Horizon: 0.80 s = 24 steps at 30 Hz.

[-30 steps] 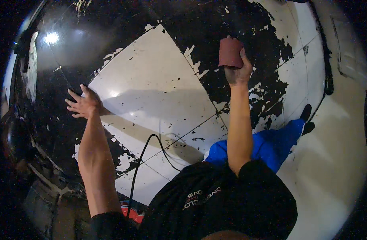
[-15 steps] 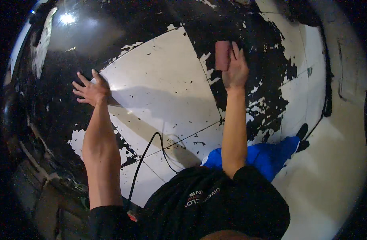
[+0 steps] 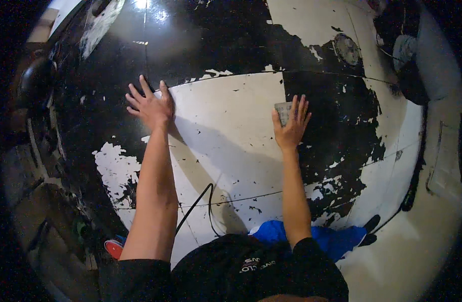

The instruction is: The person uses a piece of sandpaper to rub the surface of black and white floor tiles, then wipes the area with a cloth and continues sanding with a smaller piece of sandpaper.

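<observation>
My right hand [image 3: 291, 128] has hold of a small rectangle of sandpaper [image 3: 284, 111], its grey printed backing showing between thumb and fingers. The sandpaper is at the border between a white floor tile [image 3: 231, 116] and black-coated floor [image 3: 326, 108]; the hand covers part of it. My left hand [image 3: 153, 109] is spread on the black surface by the tile's far left corner, with nothing in it.
A black cable [image 3: 196, 202] loops across the floor near my body. Blue cloth [image 3: 336, 240] lies by my right arm, and a red item [image 3: 113, 248] is at lower left. Flaked white patches [image 3: 118, 168] break up the black coating. A round drain-like disc [image 3: 347, 49] shows far right.
The sandpaper showed a reddish-brown face before; now its grey back shows. In the picture, both hands sit lower relative to the top edge or further right, as the view has shifted.
</observation>
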Each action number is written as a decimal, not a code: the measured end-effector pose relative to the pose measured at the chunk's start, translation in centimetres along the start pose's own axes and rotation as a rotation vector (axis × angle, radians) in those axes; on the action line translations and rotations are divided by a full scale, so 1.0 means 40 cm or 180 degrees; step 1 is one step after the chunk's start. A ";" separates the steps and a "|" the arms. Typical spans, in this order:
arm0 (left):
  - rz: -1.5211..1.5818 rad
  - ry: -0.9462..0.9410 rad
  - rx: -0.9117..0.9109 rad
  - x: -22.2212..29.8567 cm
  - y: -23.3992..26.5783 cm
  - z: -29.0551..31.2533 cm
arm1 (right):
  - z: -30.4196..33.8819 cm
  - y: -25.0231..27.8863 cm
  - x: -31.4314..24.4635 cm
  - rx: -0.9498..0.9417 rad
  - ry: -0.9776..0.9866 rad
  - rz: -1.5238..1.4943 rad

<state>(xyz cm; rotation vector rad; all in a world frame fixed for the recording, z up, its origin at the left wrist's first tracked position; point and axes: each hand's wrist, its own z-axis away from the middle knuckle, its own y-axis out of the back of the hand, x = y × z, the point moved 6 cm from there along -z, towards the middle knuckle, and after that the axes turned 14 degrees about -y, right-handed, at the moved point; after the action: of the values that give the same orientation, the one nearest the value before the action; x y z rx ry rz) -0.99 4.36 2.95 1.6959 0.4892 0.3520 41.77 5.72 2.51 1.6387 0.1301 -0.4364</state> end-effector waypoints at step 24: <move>0.0162 -0.0141 -0.0005 0.000 0.009 -0.006 | -0.017 0.005 -0.048 -0.0030 -0.0088 0.0554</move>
<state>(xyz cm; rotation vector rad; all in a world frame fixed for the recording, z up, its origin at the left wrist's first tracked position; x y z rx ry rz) -1.08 4.52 3.36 1.7133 0.4136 0.3510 40.21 6.71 3.40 1.6189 -0.0312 -0.3245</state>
